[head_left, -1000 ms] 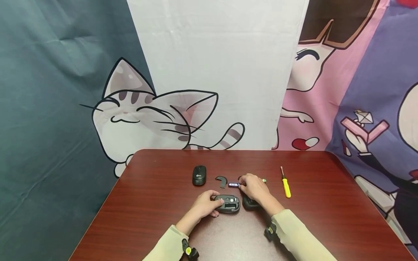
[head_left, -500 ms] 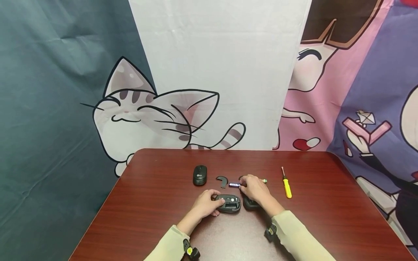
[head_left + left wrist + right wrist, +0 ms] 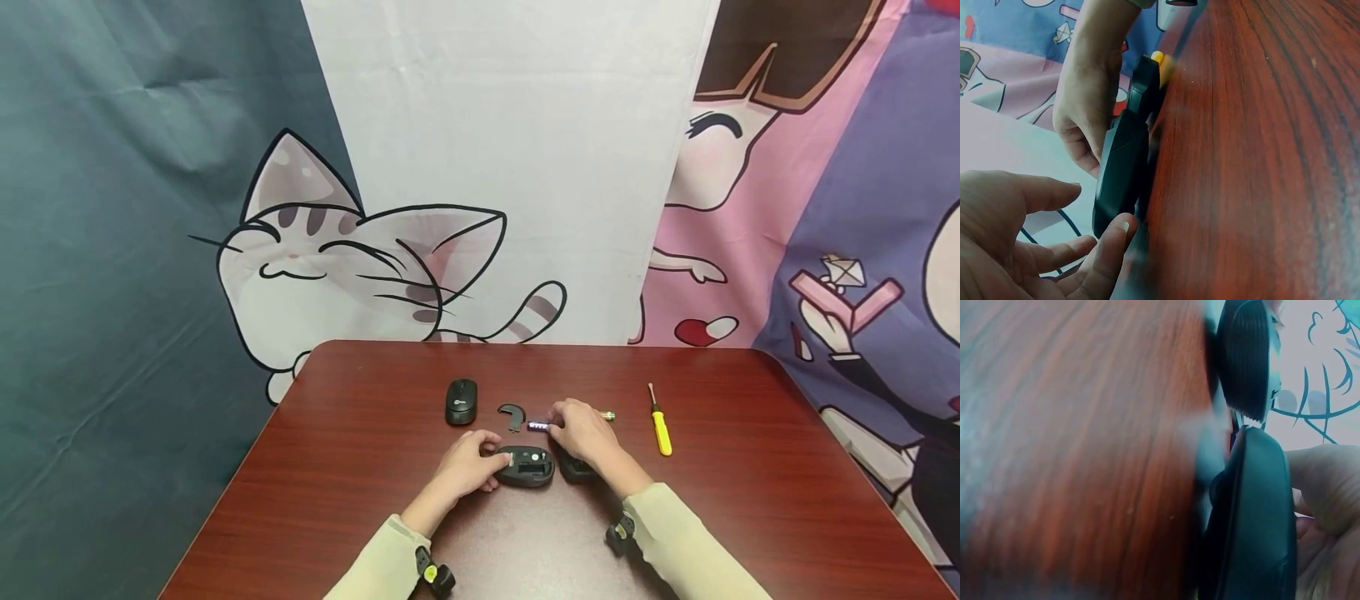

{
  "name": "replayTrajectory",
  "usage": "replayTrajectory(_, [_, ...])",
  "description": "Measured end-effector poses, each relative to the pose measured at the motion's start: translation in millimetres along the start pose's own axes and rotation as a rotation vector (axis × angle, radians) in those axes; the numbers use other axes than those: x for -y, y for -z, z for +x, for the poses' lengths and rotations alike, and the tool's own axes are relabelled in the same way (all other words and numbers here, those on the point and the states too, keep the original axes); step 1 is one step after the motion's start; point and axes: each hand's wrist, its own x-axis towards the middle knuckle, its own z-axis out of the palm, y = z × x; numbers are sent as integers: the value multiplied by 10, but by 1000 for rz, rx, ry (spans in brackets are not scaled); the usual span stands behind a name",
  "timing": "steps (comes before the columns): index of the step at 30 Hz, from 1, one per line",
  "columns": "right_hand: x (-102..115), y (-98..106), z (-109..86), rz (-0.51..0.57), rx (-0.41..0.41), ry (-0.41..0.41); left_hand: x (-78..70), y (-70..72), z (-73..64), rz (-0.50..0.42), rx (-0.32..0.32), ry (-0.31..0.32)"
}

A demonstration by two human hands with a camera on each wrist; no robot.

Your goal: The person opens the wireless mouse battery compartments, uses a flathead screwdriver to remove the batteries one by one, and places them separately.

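Note:
An upturned black mouse (image 3: pixel 527 468) lies on the table with its battery slot bare. My left hand (image 3: pixel 461 462) is at its left end. In the left wrist view the thumb (image 3: pixel 1054 194) stands a little off the mouse, while a fingertip (image 3: pixel 1124 230) touches its lower edge. My right hand (image 3: pixel 583 432) pinches the right end of a purple battery (image 3: pixel 537 426) behind the mouse. Another black mouse (image 3: pixel 575 470) lies under the right wrist, partly hidden; it looms large in the right wrist view (image 3: pixel 1260 519). My right fingertips are mostly hidden there.
A third black mouse (image 3: pixel 461 402) sits upright at the back left. A dark curved cover (image 3: pixel 514 416) lies beside the purple battery. Beyond the right hand another battery (image 3: pixel 607 416) shows its end. A yellow-handled screwdriver (image 3: pixel 661 429) lies to the right on the brown table (image 3: pixel 337 467).
My left hand has shifted slightly back from the upturned mouse, its thumb drawn toward the mouse's left end. My right hand stays at the purple battery.

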Motion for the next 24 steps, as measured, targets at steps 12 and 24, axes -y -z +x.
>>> replayTrajectory(12, [118,89,5,16,-14,11,-32,241,-33,224,-32,-64])
replayTrajectory(24, [303,156,77,43,-36,89,-80,506,-4,367,-86,-172])
